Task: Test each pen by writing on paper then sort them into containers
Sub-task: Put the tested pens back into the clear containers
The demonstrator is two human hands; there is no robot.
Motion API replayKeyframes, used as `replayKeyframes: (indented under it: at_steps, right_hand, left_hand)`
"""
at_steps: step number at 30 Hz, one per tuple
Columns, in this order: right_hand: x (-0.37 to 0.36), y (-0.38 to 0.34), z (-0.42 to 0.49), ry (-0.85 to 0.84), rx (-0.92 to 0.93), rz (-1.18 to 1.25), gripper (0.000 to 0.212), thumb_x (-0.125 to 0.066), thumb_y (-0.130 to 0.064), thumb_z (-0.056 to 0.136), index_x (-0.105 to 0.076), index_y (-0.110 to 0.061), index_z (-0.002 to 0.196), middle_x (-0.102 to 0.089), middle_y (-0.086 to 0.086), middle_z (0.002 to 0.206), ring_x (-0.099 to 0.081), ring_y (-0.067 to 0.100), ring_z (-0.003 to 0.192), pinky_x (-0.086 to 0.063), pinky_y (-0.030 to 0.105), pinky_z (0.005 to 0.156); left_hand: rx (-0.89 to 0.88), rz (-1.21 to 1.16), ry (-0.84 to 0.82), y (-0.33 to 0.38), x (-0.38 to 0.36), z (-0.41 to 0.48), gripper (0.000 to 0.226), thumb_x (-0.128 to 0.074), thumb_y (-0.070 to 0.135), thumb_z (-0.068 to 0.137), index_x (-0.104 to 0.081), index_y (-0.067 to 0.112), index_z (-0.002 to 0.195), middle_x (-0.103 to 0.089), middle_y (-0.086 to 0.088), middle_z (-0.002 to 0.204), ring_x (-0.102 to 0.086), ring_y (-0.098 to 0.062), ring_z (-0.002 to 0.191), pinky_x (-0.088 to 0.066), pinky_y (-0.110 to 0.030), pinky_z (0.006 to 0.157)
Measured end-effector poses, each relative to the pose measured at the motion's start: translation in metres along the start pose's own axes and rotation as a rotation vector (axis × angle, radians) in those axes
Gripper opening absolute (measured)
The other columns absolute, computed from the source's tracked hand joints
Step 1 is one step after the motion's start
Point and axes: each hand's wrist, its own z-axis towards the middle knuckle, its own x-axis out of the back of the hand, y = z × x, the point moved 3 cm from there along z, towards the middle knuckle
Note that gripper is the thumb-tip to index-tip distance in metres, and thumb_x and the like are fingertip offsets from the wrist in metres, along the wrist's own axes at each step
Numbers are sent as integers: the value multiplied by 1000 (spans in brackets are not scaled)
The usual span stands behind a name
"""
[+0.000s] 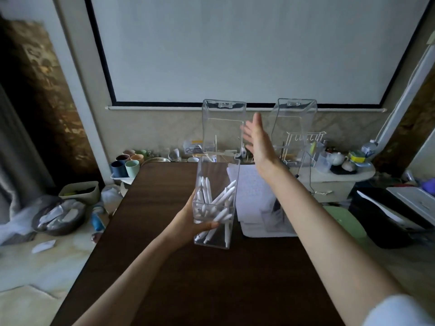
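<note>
- The left hand's fingers (213,225) curl round the near face of a clear container (217,170), low on its wall, with the thumb hidden behind its left side; the left hand (188,218) grips it from the left.
- The right hand's fingers (257,122) are straight and spread a little, holding nothing; the right hand (259,143) is raised palm-leftward, just beside the right edge of the container's open lid (223,123). Whether it touches the lid cannot be told.
- White pens (207,192) fill the lower half of the held container, some upright, some leaning across one another.
- The lid stands hinged up and back from the container's top, roughly upright.
- The container leans slightly, its base over the dark wooden bench (211,283); whether the base rests on the bench or is lifted off it cannot be told.
- A stack of white paper (249,187) lies on the bench just to the right of the held container, partly behind the right forearm.
- A second clear container (274,218) stands on the paper, its own lid (295,114) also flipped up; something dark shows inside, too blurred to name.
- Beyond the bench's far left corner sit coloured cups (127,164) in a tray.
- A white wire rack (306,140) stands on a side counter at the right.
- A projection screen (235,43) hangs on the far wall.
- On the floor at left sits a round basket (58,218) of crumpled white things.
</note>
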Motion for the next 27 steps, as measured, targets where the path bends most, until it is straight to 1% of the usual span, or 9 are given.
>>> replayKeyframes:
  at_steps: [2, 5, 8, 11, 13, 15, 19, 22, 27]
  right_hand:
    - [-5, -9, -2, -10, 60, 0, 66, -14, -55, 98, -40, -11, 140, -43, 4, 145, -39, 16, 133, -23, 35, 115]
    - [-7, -13, -29, 12, 265, -98, 56, -19, -44, 102, -30, -12, 146, -32, -1, 151, -26, 7, 139, -16, 14, 109]
    - [-7, 5, -70, 23, 445, -236, 57, -23, -39, 102, -26, -2, 145, -44, 10, 142, -32, 17, 137, -26, 19, 108]
    - [-14, 38, -104, -18, 497, -347, 61, -22, -50, 96, -10, -21, 148, -19, -17, 149, -15, -5, 140, -13, 15, 114]
    - [-21, 58, -117, -45, 489, -342, 65, -26, -51, 95, -9, -19, 148, -9, -23, 148, -8, -14, 137, -10, 7, 110]
    - [-26, 73, -119, -66, 452, -295, 69, -35, -49, 95, -9, -16, 150, -12, -20, 151, -11, -13, 138, -12, 4, 108]
    - [-32, 93, -95, -132, 139, -133, 83, -54, -52, 84, -11, -27, 150, -18, -5, 156, -23, 9, 142, -25, 27, 113]
    - [-47, 103, -71, -258, 80, -3, 79, -59, -48, 84, -18, -31, 149, -26, -5, 155, -31, 11, 140, -30, 34, 114]
    - [-88, 112, -29, -254, 27, 15, 82, -59, -50, 81, -19, -29, 149, -29, -4, 154, -34, 12, 137, -32, 28, 110]
  left_hand:
    - [20, 7, 33, -1, 2, -2, 110, -83, 36, 63, -7, 46, 143, -64, -5, 116, -61, -18, 109, -47, -41, 97]
    - [50, 47, 73, -2, 1, -3, 116, -83, 53, 55, -7, 50, 142, -57, -6, 129, -58, -20, 113, -46, -45, 97]
    - [58, 101, 94, -1, -1, -2, 118, -83, 44, 60, -4, 38, 147, -51, -4, 136, -54, -18, 119, -44, -41, 100]
    - [36, 130, 112, -4, -1, 1, 111, -83, 46, 60, -14, 34, 146, -53, -1, 134, -57, -14, 114, -46, -41, 99]
    - [28, 139, 122, -4, -2, 0, 99, -83, 48, 59, -28, 32, 140, -59, 7, 124, -59, -9, 109, -48, -41, 96]
    - [20, 138, 140, -4, -1, 1, 95, -83, 46, 60, -33, 28, 139, -63, 10, 117, -60, -7, 106, -49, -40, 95]
    - [36, 142, 184, 0, 3, 0, 90, -82, 42, 57, -37, 29, 134, -63, 14, 110, -63, -3, 97, -52, -30, 88]
    - [38, 255, 282, -1, 20, 2, 87, -83, 43, 60, -36, 34, 133, -57, 21, 104, -57, 0, 93, -46, -17, 77]
    - [105, 404, 320, -26, 70, 30, 88, -72, 75, 50, -49, 30, 122, -62, 14, 108, -56, -17, 106, -51, -42, 86]
